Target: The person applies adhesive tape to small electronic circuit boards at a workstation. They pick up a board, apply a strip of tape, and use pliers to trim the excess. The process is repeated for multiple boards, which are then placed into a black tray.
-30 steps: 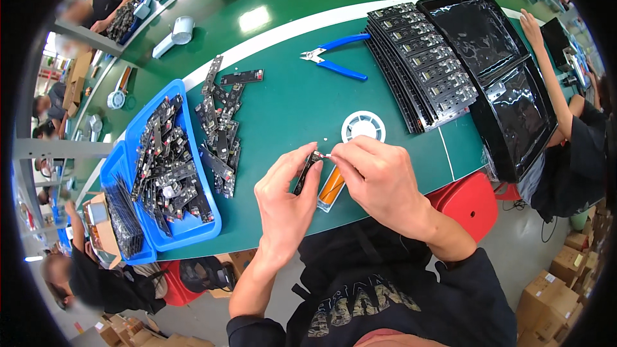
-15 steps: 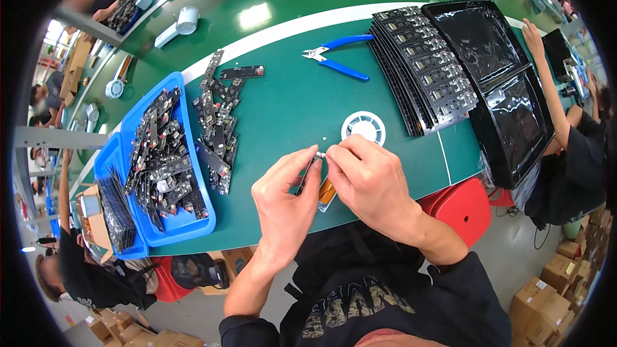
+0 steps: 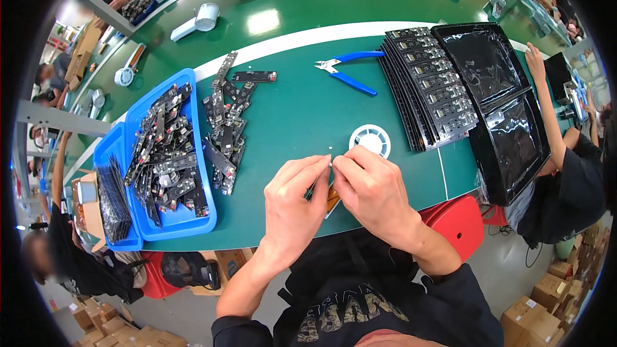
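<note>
My left hand (image 3: pixel 295 199) is closed on a narrow dark circuit board (image 3: pixel 310 191), most of which is hidden by the fingers. Fingertip to fingertip with it, my right hand (image 3: pixel 374 196) pinches at the board's upper end; whatever is in that pinch is too small to make out. Below the hands an orange strip (image 3: pixel 333 202) partly shows on the green table. A white spoked reel (image 3: pixel 371 139) lies just beyond my right hand. Farther off rest the blue-handled side cutters (image 3: pixel 355 83), jaws apart, touching the stack of circuit board panels (image 3: pixel 429 83).
To the left, loose narrow boards fill a blue bin (image 3: pixel 209 223), and more are heaped beside it (image 3: pixel 225 135). A smaller blue bin (image 3: pixel 132 242) holds dark panels. Black trays (image 3: pixel 479 58) flank the stack at right. Red stools (image 3: pixel 457 222) and other people surround the table.
The view has shifted, so the table items sit slightly lower in the picture. Both hands stay together, and my left fingers have closed further over the circuit board.
</note>
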Tool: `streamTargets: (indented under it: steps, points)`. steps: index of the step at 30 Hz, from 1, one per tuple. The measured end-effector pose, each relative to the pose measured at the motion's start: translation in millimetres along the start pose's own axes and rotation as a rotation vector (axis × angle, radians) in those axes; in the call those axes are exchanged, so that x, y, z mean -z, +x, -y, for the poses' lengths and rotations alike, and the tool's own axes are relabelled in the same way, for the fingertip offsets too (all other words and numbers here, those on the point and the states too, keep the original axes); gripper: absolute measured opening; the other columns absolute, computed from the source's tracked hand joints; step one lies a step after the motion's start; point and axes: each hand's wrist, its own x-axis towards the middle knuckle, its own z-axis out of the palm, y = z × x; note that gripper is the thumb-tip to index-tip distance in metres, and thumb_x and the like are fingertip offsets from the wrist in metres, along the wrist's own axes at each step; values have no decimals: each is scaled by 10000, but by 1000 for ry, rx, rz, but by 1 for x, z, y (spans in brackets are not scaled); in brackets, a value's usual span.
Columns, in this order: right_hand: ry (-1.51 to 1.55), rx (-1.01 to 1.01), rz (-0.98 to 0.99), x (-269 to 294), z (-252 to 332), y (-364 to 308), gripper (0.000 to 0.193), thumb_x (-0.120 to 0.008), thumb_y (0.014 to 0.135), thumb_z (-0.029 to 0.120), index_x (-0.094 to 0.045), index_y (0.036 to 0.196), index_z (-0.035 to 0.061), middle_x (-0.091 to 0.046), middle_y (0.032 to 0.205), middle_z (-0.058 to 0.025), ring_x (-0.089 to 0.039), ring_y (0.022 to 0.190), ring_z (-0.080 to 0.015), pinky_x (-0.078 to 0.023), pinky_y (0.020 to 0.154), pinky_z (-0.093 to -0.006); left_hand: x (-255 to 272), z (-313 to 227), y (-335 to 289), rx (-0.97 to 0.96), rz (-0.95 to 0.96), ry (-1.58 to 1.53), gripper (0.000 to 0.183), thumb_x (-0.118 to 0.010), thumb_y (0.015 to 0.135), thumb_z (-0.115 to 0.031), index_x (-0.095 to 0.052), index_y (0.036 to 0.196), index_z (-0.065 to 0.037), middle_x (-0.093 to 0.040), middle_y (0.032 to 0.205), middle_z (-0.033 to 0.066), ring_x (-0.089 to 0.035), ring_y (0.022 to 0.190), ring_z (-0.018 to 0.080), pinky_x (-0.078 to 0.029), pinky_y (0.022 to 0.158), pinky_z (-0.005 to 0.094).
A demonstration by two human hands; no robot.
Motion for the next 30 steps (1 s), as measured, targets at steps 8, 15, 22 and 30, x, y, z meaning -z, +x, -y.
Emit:
streamTargets:
  steps: [8,15,22,30]
  points:
    - [-17,-41,57,8,4,2,116,-691,847,-3,-622,940,-6,-597,887,-130,-681,799,-346,-559,636,-449,2,2,0,23,34,-36,216,-759,872,65,-780,1081,15,-789,1053,167,-769,924,291,-618,742,335]
    - [-29,-58,7,3,9,-1,114,-673,829,-27,-623,930,-11,-597,883,-129,-686,797,-339,-559,636,-445,1,-3,-1,-6,12,-9,200,-763,863,60,-772,1059,21,-788,1037,174,-769,947,319,-602,832,374]
    - [24,-60,-66,-2,3,-1,94,-704,864,-52,-676,945,-13,-638,842,-137,-660,685,-351,-533,583,-424,-4,-3,-2,-68,-14,3,197,-744,858,79,-754,1047,28,-781,1013,173,-758,916,327,-595,823,384]
    - [48,-20,-36,25,-5,7,87,-738,873,44,-697,947,23,-638,914,-113,-704,739,-303,-569,643,-419,-2,6,1,13,-12,-7,169,-748,909,28,-756,1077,10,-786,1046,151,-774,911,284,-606,737,359]
